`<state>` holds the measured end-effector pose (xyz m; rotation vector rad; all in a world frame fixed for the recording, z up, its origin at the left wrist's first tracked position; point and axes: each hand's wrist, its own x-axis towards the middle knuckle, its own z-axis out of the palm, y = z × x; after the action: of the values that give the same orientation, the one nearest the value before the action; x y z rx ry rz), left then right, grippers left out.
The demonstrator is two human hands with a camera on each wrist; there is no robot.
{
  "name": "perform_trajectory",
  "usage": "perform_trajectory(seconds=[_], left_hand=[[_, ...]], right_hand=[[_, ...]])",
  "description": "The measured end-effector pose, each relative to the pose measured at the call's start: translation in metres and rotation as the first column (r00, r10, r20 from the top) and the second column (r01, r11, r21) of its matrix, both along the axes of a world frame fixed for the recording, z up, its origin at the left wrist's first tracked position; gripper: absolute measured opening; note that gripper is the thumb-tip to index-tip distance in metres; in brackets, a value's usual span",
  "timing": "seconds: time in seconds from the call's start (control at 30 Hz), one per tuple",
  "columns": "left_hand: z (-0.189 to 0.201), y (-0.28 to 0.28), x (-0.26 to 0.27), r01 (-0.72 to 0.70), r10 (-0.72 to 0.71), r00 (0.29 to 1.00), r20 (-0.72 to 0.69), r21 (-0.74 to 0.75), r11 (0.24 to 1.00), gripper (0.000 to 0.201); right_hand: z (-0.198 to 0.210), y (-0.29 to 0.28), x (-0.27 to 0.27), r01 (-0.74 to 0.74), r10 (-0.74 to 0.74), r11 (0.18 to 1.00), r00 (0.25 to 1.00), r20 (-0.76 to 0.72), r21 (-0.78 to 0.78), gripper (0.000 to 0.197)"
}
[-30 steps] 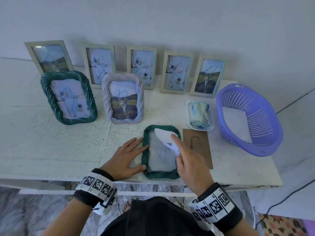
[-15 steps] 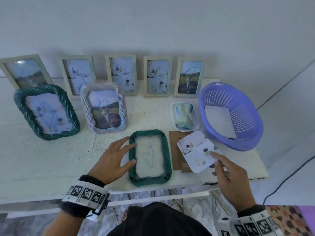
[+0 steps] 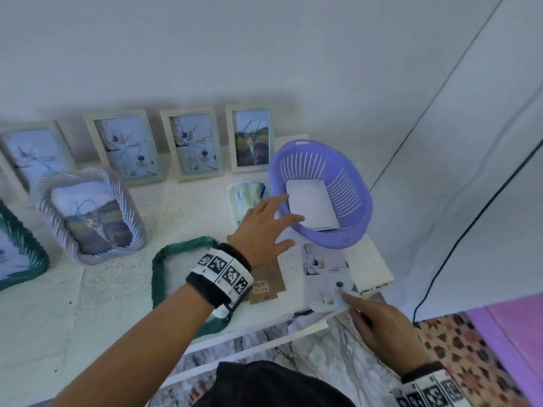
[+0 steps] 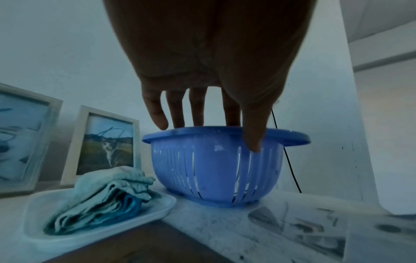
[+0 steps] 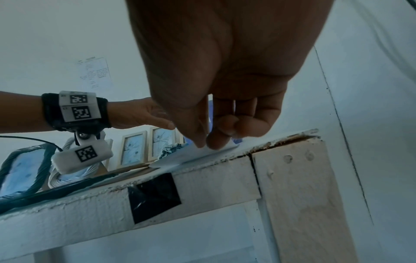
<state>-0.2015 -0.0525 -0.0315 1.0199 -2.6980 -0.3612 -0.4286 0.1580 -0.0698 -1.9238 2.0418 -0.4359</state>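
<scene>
Right hand (image 3: 382,330) has the photo print (image 3: 324,271) pinched at its near corner, down at the front right edge of the tabletop (image 3: 117,289), just beside the purple basket (image 3: 351,174). Left hand (image 3: 261,230) is over the basket rim, grip released, fingers spread toward the white sheet (image 3: 311,204) inside. I'd work a fingertip under one corner first, since flat paper won't lift otherwise, then pinch lightly so nothing creases.

Head view looks down on the worktop (image 3: 117,289); wrist views sit close, low (left shares the basket (image 3: 332,240)).
</scene>
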Motion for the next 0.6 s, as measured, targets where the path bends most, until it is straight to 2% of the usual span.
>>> perform_trajectory(seconds=[0.07, 0.2, 0.37, 0.6], left_hand=[[-0.003, -0.002, -0.015, -0.009, 0.010, 0.999, 0.040, -0.032, 0.999, 0.040], [-0.004, -0.007, -0.022, 0.001, -0.004, 1.000, -0.023, -0.119, 0.993, 0.023], [0.009, -0.017, -0.018, -0.006, -0.007, 0.995, -0.104, -0.130, 0.991, 0.039], [-0.004, -0.005, -0.016, -0.017, 0.001, 0.995, -0.099, -0.154, 0.988, 0.037]], right_hand=[[0.000, -0.002, -0.007, -0.026, 0.026, 0.999, 0.999, -0.019, 0.021, 0.040], [0.003, -0.016, -0.014, -0.077, 0.077, 0.997, 0.995, -0.055, 0.006, 0.038], [0.009, -0.058, -0.016, -0.126, 0.134, 0.987, 0.988, -0.072, 0.097, 0.041], [0.004, -0.091, -0.024, -0.103, 0.127, 0.976, 0.984, -0.122, 0.191, 0.044]])
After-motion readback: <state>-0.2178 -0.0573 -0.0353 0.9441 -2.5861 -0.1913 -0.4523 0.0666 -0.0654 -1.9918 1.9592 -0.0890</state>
